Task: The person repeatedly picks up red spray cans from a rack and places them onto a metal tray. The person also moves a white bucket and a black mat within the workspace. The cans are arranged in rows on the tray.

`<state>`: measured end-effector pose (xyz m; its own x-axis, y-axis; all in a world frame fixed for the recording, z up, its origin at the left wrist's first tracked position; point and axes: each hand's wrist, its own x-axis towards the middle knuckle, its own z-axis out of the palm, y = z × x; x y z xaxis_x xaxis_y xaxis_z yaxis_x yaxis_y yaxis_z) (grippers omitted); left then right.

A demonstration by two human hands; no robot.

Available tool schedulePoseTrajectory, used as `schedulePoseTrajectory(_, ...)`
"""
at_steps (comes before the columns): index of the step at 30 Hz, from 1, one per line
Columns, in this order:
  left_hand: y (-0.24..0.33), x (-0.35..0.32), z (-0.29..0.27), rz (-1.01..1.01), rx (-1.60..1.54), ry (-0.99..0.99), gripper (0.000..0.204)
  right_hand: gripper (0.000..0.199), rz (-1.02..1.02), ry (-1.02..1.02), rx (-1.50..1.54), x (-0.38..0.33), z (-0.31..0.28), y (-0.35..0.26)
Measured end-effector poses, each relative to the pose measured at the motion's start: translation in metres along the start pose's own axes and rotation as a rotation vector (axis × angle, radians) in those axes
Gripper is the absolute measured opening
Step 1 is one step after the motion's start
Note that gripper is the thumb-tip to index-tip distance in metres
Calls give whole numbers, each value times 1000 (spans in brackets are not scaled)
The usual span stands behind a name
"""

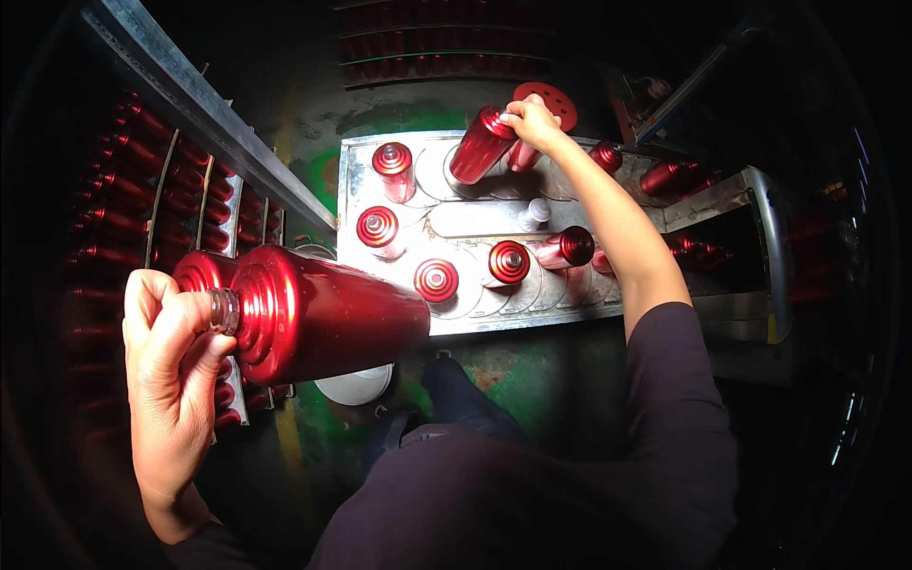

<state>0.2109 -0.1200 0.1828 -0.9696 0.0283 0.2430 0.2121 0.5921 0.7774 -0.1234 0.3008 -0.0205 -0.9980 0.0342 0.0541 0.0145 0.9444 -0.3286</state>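
Observation:
My left hand (169, 370) is closed around the clear threaded neck of a glossy red bottle (332, 309), which lies tilted sideways in the air with its base pointing right. Just behind it shows a second red bottle (201, 269); whether the same fingers hold it is hidden. At the far side of a metal conveyor table (475, 220), my right hand (534, 122) grips the top of another red bottle (483, 150), leaning over the table. Close beside that one is a further red bottle (522, 158), partly covered. Several more, such as the near red bottle (437, 281), stand upright around the table.
A small white knob-like piece (535, 213) sits on the table's central strip. Racks of red bottles (123, 218) fill the left, behind a slanting metal beam (209, 119). A red perforated disc (551, 103) is beyond my right hand. At right stands a metal-framed opening (774, 252).

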Motion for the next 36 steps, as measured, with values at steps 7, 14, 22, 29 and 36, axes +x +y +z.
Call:
schedulePoseTrajectory(7, 19, 53, 27, 108, 407, -26, 28, 32, 113, -121, -69, 54, 59, 23)
schedulePoseTrajectory(14, 13, 91, 66, 189, 407, -29, 27, 28, 134, -215, -209, 58, 77, 21)
schedulePoseTrajectory(22, 18, 155, 115, 234, 313, -83, 17, 26, 187, -189, -261, 54, 90, -17)
schedulePoseTrajectory(29, 15, 179, 144, 409, 352, -81, 18, 24, -96, -45, -309, 40, 109, -40)
schedulePoseTrajectory(36, 23, 174, 150, 383, 427, -79, 16, 29, -392, -237, -131, 40, 120, -47)
